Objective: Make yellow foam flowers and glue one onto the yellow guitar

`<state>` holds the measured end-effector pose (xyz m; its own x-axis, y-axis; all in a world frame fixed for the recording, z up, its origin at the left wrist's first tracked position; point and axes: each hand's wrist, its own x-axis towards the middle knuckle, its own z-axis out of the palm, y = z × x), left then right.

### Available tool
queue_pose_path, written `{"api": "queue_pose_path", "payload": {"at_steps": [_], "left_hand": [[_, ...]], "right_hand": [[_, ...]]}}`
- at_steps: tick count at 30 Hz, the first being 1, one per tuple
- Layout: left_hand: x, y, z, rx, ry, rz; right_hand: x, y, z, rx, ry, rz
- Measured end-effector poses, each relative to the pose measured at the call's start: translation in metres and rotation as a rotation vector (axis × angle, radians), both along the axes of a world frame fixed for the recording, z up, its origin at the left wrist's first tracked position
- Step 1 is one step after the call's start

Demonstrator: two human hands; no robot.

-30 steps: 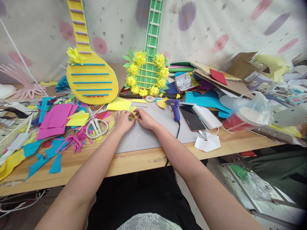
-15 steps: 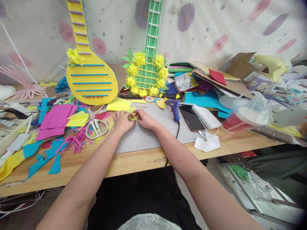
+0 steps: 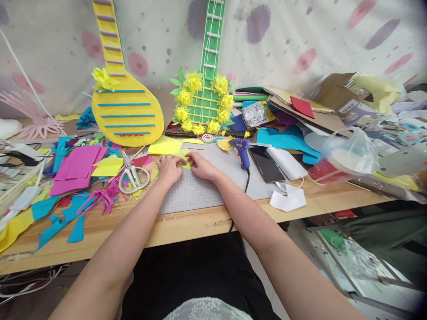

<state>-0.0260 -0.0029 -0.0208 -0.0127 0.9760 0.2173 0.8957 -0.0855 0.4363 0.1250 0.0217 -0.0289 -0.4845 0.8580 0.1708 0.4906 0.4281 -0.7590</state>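
Between my two hands, on the grey cutting mat [image 3: 187, 195], is a small piece of yellow crepe paper [image 3: 185, 165]. My left hand [image 3: 170, 169] has its fingers bent over the paper's left side. My right hand [image 3: 201, 166] pinches the right side between thumb and fingers. Both hands partly cover it. Behind them lies a stack of yellow paper [image 3: 164, 146]. White-handled scissors [image 3: 134, 178] rest to the left, and a purple glue gun [image 3: 242, 153] lies to the right.
A yellow cardboard lute shape [image 3: 128, 109] and a green one [image 3: 204, 106] ringed with yellow paper flowers lean at the back. Magenta paper [image 3: 75, 169] and scraps cover the left. A phone [image 3: 266, 163], white power bank [image 3: 287, 162] and bagged cup [image 3: 343, 160] stand right.
My left hand has shifted slightly left and its fingers have drawn in, showing more of the yellow paper. My right hand stays nearly in place.
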Motion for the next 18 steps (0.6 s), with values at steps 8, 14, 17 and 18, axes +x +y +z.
{"api": "queue_pose_path", "payload": {"at_steps": [8,14,17,18], "left_hand": [[-0.005,-0.003,0.003,0.062,-0.028,-0.08],[-0.019,0.0,0.004,0.14,-0.042,-0.125],[-0.021,0.001,0.004,0.131,-0.004,-0.136],[-0.021,0.001,0.004,0.124,0.023,-0.132]], "right_hand": [[0.003,0.005,0.002,-0.078,0.23,-0.084],[0.004,0.012,0.005,-0.141,0.409,-0.27],[0.005,0.012,0.001,-0.16,0.37,-0.334],[0.005,0.012,0.001,-0.15,0.341,-0.339]]}}
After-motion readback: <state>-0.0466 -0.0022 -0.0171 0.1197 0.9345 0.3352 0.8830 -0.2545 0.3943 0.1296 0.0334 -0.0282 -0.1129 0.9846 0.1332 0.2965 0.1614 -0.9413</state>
